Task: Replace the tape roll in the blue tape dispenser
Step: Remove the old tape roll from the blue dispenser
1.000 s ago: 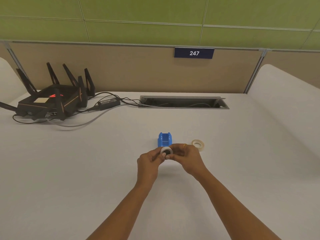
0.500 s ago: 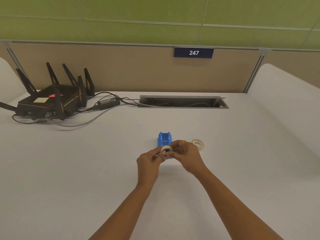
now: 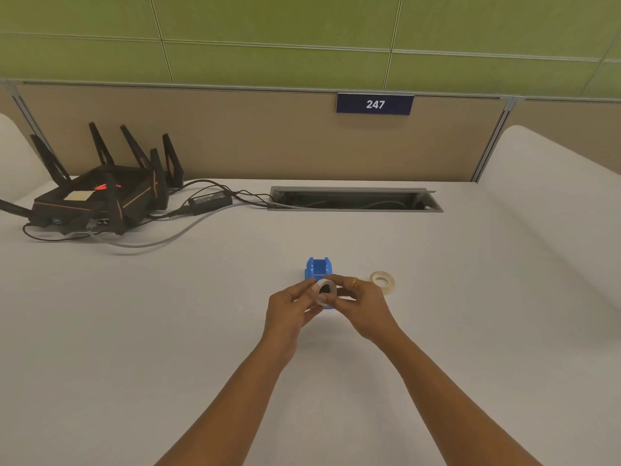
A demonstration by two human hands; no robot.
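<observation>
Together, the left hand (image 3: 289,306) and right hand (image 3: 364,304) pinch a tape roll (image 3: 326,290) just before the blue tape dispenser (image 3: 318,268). Both grips are closed on it. A second roll (image 3: 382,281) lies right of the dispenser on the tabletop (image 3: 168,331).

Reads "247" in white digits on a dark blue plate (image 3: 374,104). Fixed to the tan partition panel (image 3: 235,136). No other legible text.

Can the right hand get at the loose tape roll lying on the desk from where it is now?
Probably yes: the loose tape roll lies uncovered just beside the right hand, but that hand is gripping the held roll.
</observation>
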